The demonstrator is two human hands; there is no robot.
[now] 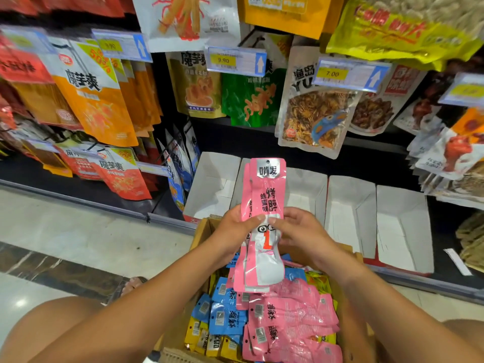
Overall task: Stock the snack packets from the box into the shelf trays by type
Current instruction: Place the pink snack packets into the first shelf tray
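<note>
1. Head view, centre of frame: the left hand (233,229) and right hand (301,234) each pinched a stack of pink packets (267,189), held upright above the box (203,227).
2. The stack likely needed squaring, labels forward, before entering one white tray (351,203), centre right.

Bright even light, glare spot on floor (20,303), blurred top packets (392,27), wide-angle bending at edges

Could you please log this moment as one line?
left hand: holds pink packets | right hand: same stack | box: mixed packets | white trays: behind box
</note>
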